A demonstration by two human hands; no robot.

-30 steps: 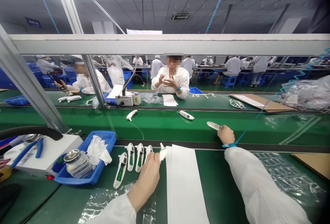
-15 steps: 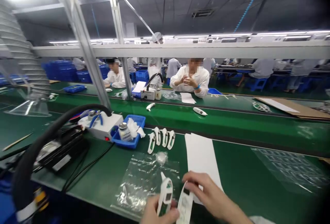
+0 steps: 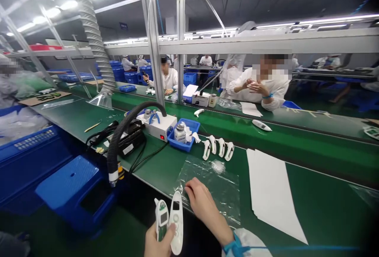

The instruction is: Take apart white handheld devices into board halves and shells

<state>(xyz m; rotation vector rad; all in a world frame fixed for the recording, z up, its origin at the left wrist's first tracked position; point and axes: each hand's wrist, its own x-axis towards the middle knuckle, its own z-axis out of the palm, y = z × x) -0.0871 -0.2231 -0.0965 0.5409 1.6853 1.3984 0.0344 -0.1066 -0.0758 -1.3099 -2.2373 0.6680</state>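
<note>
In my left hand are two parts side by side, below the bench edge. One is an open ear thermometer body with a pointed tip, a small screen and a green circuit board. The other is its white front cover, with a window and round button holes. My right hand rests over a clear plastic bag at the bench's front edge. Its fingers are curled together at the bag's left side, and whatever they pinch is hidden. Several more thermometer bodies lie beyond the bag.
White paper sheets lie to the right. A blue tray with a bottle and tissues stands beside a white box with a black hose. At lower left is a blue stool. Co-workers sit across the green belt.
The view has swung left. My right hand has let go of the front cover and moved to the plastic bag. The cover is now in my left hand with the thermometer body.
</note>
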